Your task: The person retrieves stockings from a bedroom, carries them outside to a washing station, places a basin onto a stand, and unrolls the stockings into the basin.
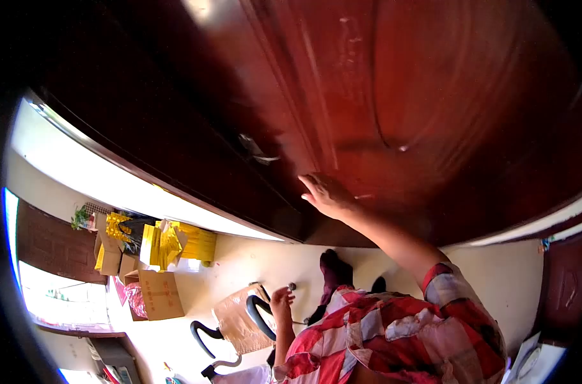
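A large, glossy dark-red wooden door (419, 83) fills the upper view. My right hand (329, 195) reaches up to its lower part, with fingers stretched out and nothing held; it appears to rest against the surface. Left of that hand, a small metallic fitting (258, 150), perhaps the handle, sits by the door's edge. Low beside my body, my left hand (282, 304) is raised with its fingers loosely bent and apart. No held object can be made out there. Closest to it is a chair with black curved armrests (260, 315) and a brown cardboard sheet (240, 318) on it.
An open cardboard box (153, 294) and yellow-wrapped packages (198, 243) stand on the pale floor (240, 256) to the left. Behind them are a brown door (57, 242) and a green plant (81, 217). Another dark-red door (566, 288) is at the far right.
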Action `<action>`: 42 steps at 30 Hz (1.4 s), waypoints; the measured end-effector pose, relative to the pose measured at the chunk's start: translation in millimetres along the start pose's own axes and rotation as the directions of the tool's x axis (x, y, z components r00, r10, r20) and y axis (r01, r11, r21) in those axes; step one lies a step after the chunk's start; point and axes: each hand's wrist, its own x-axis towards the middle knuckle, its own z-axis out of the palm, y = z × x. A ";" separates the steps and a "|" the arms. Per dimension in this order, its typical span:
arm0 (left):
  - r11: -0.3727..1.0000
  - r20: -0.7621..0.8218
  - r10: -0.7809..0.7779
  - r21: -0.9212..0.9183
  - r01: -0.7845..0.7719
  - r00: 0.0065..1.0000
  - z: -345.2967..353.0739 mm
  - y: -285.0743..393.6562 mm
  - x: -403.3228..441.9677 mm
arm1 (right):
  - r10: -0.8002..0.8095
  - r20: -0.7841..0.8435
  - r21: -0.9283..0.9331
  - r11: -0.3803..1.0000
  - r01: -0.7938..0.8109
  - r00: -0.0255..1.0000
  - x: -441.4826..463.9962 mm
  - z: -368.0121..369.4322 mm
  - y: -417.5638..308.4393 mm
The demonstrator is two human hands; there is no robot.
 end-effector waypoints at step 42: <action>0.997 0.087 0.062 -0.042 -0.059 0.994 196.6 222.6 279.7 | 0.330 0.148 -0.149 0.939 -0.308 0.932 335.5 54.6 213.1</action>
